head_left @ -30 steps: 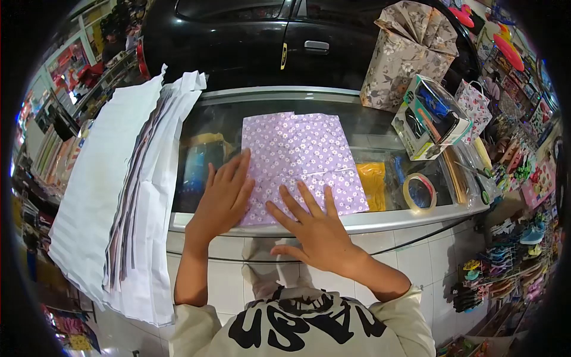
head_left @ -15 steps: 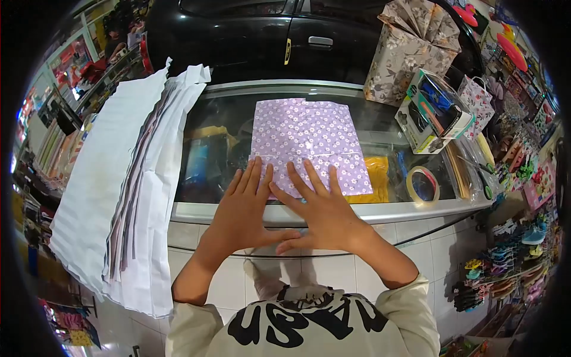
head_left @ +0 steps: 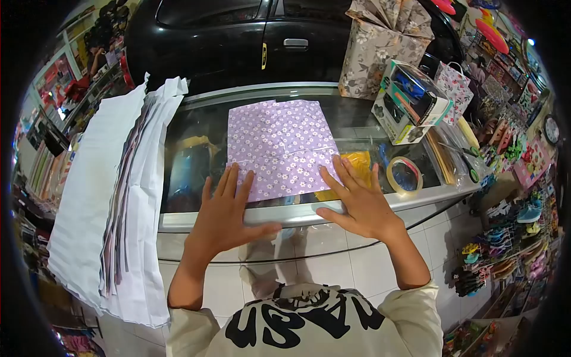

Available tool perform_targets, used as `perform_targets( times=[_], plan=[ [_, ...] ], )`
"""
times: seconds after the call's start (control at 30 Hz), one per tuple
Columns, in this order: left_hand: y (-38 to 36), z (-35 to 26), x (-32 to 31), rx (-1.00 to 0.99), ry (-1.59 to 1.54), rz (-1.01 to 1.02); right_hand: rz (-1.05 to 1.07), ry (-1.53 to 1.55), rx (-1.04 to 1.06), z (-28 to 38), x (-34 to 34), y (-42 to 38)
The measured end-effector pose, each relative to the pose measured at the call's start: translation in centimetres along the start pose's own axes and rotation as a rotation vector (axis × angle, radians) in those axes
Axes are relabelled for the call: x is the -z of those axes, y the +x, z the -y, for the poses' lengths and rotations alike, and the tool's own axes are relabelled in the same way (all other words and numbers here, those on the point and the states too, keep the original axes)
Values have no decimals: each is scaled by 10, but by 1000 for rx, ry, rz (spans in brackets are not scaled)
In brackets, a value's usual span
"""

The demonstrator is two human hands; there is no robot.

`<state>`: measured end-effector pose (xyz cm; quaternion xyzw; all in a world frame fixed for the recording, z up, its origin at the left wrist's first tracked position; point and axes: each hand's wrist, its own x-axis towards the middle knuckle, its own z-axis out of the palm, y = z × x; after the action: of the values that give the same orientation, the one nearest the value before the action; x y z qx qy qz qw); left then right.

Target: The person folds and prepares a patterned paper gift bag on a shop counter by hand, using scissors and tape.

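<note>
A purple sheet of paper with white flowers point(head_left: 279, 143) lies on the glass counter point(head_left: 205, 119), creased across its lower half. My left hand point(head_left: 226, 214) rests with spread fingers on the sheet's lower left corner, its thumb stretched toward the middle over the metal edge. On the right, my right hand point(head_left: 360, 202) has its fingers apart at the sheet's lower right edge, partly over a yellow packet point(head_left: 358, 159) seen there. Neither hand holds anything.
Stacked white sheets point(head_left: 95, 196) stand left of the counter. On the right are a tape roll point(head_left: 404, 176), scissors point(head_left: 470, 156), a boxed toy point(head_left: 410, 101), a flowered wrapped bag point(head_left: 380, 53) and a smaller gift bag point(head_left: 453, 90). A black car point(head_left: 208, 41) stands behind.
My hands have moved apart, the left to the sheet's left corner and the right to its right edge. The view has shifted, so the counter items appear further left.
</note>
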<state>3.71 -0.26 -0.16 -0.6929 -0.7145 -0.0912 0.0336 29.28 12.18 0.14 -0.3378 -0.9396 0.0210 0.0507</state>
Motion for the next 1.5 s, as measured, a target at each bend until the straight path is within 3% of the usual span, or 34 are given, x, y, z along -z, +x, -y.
perform_targets(
  times=[0.17, 0.2, 0.3, 0.33, 0.43, 0.53, 0.63, 0.77, 1.07, 1.5],
  plan=[
    [41, -14, 14, 212, -47, 78, 42, 111, -3, -5, 13, 16],
    [40, -7, -14, 130, 85, -95, 44, 133, 10, -4, 14, 20],
    [44, 5, -42, -20, -174, -285, -131, 107, -44, -2, -12, 39],
    [44, 7, -41, -19, -136, -253, -249, 56, -50, -3, -25, 39],
    [44, 3, -32, 7, -80, -150, -319, 97, -26, -10, -31, 37],
    [43, 0, -10, 33, -90, -70, -202, 465, 10, -29, 3, 35],
    [44, 2, -6, 17, -76, -88, -240, 654, 73, -47, 1, 38],
    [43, 1, -11, 0, -68, -144, -308, 408, 117, -58, -14, 40],
    [49, 0, -6, 31, -94, -139, -187, 638, 33, -58, -2, 39],
    [51, -1, -4, 80, -72, -90, -180, 659, 26, -62, -1, 36]
  ],
)
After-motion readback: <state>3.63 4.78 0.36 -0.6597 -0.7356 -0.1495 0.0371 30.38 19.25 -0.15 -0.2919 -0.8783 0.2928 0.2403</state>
